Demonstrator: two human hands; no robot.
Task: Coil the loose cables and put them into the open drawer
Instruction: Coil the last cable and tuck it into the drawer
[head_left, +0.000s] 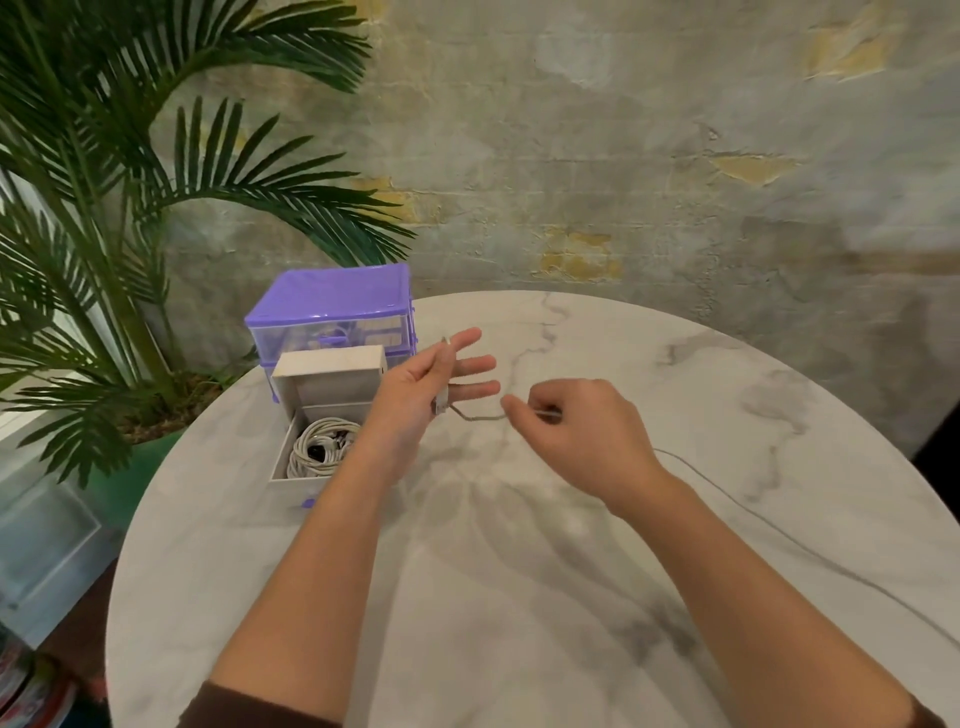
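A thin grey cable (737, 499) trails across the round marble table (519, 597) from the right edge up to my hands. My left hand (431, 379) is raised above the table with three fingers spread; its thumb and forefinger pinch the cable's plug end. My right hand (576, 426) is curled and pinches the same cable a short way along, just right of the left hand. The open drawer (291, 467) sits pulled out from the purple organiser (332, 306) at the table's left; a coiled white cable (322, 447) lies inside it.
A palm plant (104, 208) in a green pot stands left of the table, behind the organiser. A rough plaster wall is behind. The table edge curves close on the left and right. Clear plastic bins sit on the floor at lower left.
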